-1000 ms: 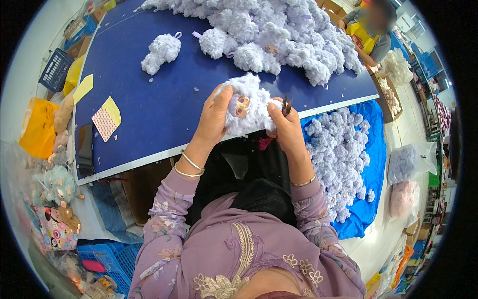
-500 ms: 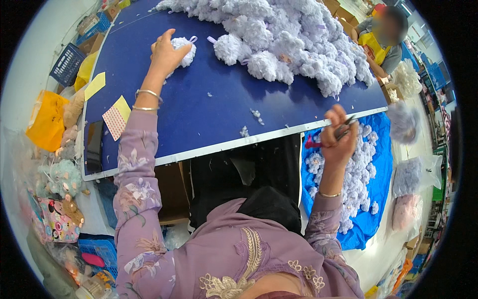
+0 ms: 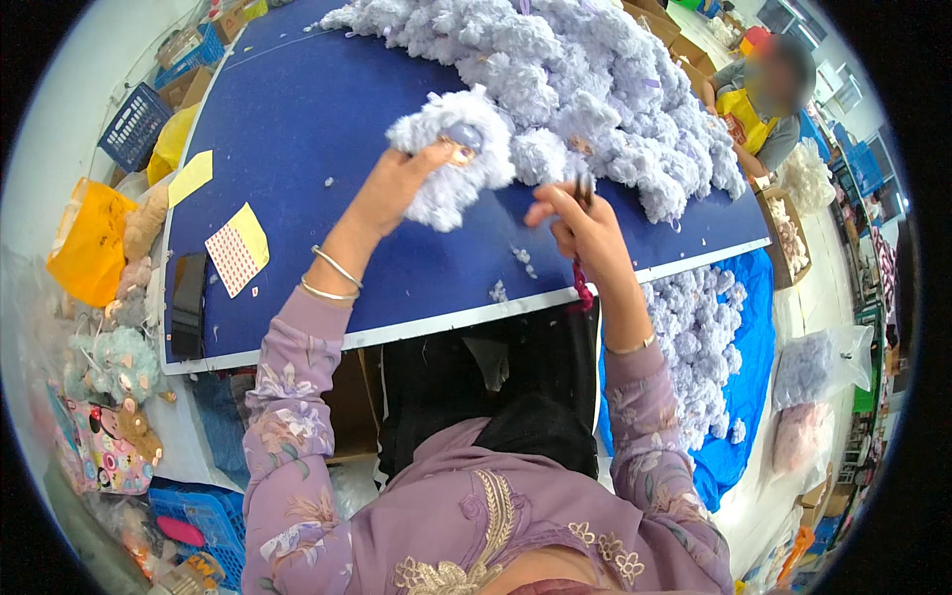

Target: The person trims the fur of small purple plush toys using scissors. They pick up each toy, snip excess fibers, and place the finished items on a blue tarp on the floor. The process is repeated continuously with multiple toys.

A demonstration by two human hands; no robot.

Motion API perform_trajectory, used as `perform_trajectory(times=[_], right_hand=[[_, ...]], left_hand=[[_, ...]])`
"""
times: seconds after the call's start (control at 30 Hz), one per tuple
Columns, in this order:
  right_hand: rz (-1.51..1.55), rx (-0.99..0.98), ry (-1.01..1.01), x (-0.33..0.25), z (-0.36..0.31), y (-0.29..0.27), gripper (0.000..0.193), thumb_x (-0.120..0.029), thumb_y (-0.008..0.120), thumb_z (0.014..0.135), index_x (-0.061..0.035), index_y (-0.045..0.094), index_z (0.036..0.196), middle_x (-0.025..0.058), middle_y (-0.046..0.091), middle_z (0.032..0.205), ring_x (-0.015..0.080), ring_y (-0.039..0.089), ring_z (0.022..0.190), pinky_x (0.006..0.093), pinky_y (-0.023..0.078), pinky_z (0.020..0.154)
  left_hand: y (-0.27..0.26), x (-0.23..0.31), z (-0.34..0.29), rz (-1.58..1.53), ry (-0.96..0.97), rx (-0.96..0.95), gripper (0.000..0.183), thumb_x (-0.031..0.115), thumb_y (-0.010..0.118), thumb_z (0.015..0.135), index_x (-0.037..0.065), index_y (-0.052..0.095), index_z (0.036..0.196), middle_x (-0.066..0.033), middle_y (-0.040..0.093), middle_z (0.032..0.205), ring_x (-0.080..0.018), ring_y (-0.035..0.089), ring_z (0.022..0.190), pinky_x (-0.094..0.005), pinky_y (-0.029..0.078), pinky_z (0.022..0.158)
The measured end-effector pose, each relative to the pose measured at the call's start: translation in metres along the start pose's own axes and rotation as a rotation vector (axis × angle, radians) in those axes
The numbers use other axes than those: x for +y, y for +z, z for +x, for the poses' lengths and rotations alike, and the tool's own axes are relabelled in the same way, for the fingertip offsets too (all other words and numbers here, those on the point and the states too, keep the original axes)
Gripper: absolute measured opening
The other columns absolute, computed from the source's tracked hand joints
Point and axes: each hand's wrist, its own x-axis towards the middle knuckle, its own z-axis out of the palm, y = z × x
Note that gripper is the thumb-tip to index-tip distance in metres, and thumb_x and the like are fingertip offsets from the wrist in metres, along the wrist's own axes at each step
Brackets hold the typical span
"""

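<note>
Over the middle of the blue table (image 3: 288, 139), my left hand (image 3: 390, 193) grips a fluffy pale lavender plush toy (image 3: 446, 203). The toy's small face, with an eye showing, is turned upward beside my thumb. My right hand (image 3: 587, 230) is just right of the toy and apart from it. It holds small dark snips (image 3: 583, 188), partly hidden by the fingers, and a magenta cord (image 3: 582, 286) hangs below. Behind both hands lies a big heap of similar lavender plush toys (image 3: 535, 59).
More lavender plush pieces (image 3: 694, 337) lie on a blue sheet (image 3: 739, 436) below the table's right edge. A dotted sticker sheet (image 3: 236, 253) and a black phone (image 3: 188, 302) lie at the left. A person in a yellow apron (image 3: 744, 117) sits at the far right.
My left hand has lifted a plush toy from the table and brought it right and nearer. My right hand has moved left over the table with the snips. A blurred plush at far right is gone.
</note>
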Motion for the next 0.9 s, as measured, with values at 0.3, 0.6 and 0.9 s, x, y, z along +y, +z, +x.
perform_trajectory(times=[0.3,0.6,0.9], right_hand=[[-0.194,-0.191,-0.201,-0.010,0.099,0.045,0.045,-0.032,0.065,0.089,0.0029,0.057,0.117,0.0080,0.064,0.104,0.0120,0.058,0.094,0.0261,0.047,0.084],[-0.131,-0.193,-0.309,0.012,0.103,0.042,0.049,-0.030,0.080,0.075,-0.0008,0.060,0.108,0.0036,0.064,0.096,0.0110,0.057,0.089,0.0270,0.046,0.082],[0.012,-0.061,-0.399,0.003,0.100,0.037,0.016,-0.016,0.070,0.085,-0.0026,0.066,0.093,-0.0044,0.061,0.081,0.0022,0.050,0.070,0.0194,0.039,0.062]], left_hand=[[0.003,-0.011,-0.010,0.013,-0.107,-0.038,0.037,0.023,0.063,0.092,0.001,0.055,0.121,-0.0042,0.061,0.110,-0.0109,0.058,0.098,-0.0266,0.048,0.084],[0.002,-0.027,-0.011,0.243,-0.094,-0.022,0.041,0.012,0.068,0.086,0.005,0.054,0.124,-0.0015,0.060,0.110,-0.0097,0.055,0.100,-0.0274,0.046,0.084],[0.004,-0.017,-0.007,0.386,-0.027,-0.016,0.037,0.014,0.068,0.086,0.002,0.057,0.119,-0.0040,0.063,0.106,-0.0114,0.058,0.096,-0.0290,0.048,0.085]])
